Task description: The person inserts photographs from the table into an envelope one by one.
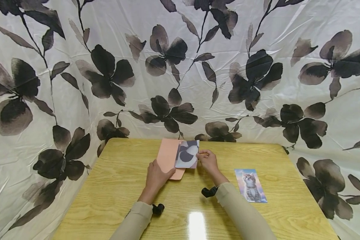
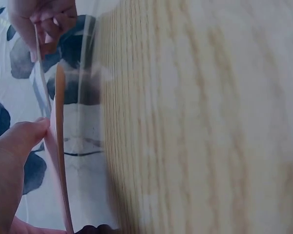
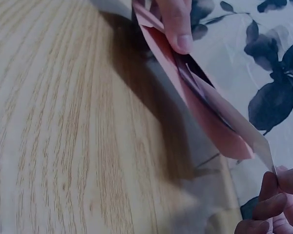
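A salmon-pink envelope (image 1: 167, 152) is held up over the far part of the table, its mouth toward the right. My left hand (image 1: 156, 174) grips its near-left part, with the thumb (image 2: 24, 136) on the face. Partway out of the envelope's mouth is a picture card (image 1: 188, 156) with grey-purple and white shapes. My right hand (image 1: 208, 162) pinches the card's outer right edge between thumb and fingers. The right wrist view shows the envelope (image 3: 200, 117) gaping around the card, and the card's inner end is hidden inside.
On the wooden table (image 1: 114, 193), to the right of my right hand, lies a kitten picture card (image 1: 251, 186) on a blue and pink background. A floral cloth (image 1: 210, 100) hangs right behind the table's far edge and along both sides.
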Motion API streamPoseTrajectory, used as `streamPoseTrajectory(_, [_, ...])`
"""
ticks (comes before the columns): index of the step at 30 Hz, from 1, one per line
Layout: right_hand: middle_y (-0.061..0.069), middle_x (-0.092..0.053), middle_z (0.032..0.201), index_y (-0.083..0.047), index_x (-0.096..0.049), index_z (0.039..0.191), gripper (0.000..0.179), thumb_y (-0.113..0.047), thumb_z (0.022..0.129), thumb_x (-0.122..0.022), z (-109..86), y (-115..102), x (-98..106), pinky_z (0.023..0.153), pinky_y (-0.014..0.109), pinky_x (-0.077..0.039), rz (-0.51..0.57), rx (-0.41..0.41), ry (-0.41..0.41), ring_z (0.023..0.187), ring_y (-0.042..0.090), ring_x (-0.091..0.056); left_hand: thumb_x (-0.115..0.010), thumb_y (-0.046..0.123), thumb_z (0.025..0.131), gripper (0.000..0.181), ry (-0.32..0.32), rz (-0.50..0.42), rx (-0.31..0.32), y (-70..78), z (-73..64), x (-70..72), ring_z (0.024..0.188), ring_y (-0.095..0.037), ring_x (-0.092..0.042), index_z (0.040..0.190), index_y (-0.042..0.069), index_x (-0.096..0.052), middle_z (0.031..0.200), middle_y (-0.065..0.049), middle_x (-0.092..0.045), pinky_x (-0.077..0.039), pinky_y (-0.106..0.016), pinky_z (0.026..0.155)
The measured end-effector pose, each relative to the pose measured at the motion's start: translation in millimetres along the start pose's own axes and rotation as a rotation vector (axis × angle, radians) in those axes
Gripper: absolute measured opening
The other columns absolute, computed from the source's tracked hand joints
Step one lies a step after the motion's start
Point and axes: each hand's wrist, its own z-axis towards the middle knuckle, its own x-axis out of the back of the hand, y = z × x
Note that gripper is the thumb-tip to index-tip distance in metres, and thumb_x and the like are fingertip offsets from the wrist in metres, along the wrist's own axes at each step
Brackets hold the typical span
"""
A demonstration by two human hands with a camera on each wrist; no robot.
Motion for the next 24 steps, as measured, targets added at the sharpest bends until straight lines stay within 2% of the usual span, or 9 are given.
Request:
streamPoseTrajectory(5, [0.012,-0.073,0.085,0.000,-0.069,0.109,0.013,-0.007,0.100,-0.075,3.2,3.2,-3.2,0.059,0.027,-0.046,-0.005,-0.011,-0.001,0.069,0.021,-0.060,-0.088,0.053,0.083,0.101,0.004,-0.001,0.001,-0.1,-0.3,-0.2,0.123,-0.047,-0.055,0.145,-0.015,-0.046,0.134,-0.034,-0.055,-0.048,-0.056,0.105])
streamPoseTrajectory(11, [0.013,-0.071,0.085,-0.002,-0.069,0.108,0.013,-0.011,0.100,-0.076,4.8,7.0,-6.3,0.059,0.028,-0.046,-0.044,-0.041,0.007,0.067,0.019,-0.058,-0.089,0.051,0.082,0.099,0.023,-0.005,-0.017,0.1,-0.3,-0.9,0.120,-0.047,-0.056,0.143,-0.015,-0.049,0.131,-0.033,-0.056,-0.049,-0.056,0.102])
streamPoseTrajectory(18, [0.006,-0.072,0.083,-0.002,-0.071,0.107,0.013,-0.012,0.100,-0.076,4.2,6.3,-9.9,0.064,0.033,-0.051,-0.049,-0.059,0.015,0.071,0.023,-0.064,-0.090,0.052,0.081,0.098,0.036,-0.002,-0.018,0.0,-1.1,-1.1,0.118,-0.046,-0.056,0.141,-0.015,-0.050,0.128,-0.032,-0.057,-0.049,-0.056,0.101])
streamPoseTrajectory(24, [0.012,-0.074,0.087,0.000,-0.071,0.106,0.013,-0.010,0.099,-0.077,3.9,4.6,-14.2,0.062,0.031,-0.052,-0.058,-0.064,0.036,0.070,0.022,-0.065,-0.089,0.052,0.082,0.100,0.024,0.002,-0.003,-0.6,0.2,-2.2,0.120,-0.046,-0.056,0.143,-0.014,-0.048,0.131,-0.032,-0.056,-0.049,-0.056,0.103])
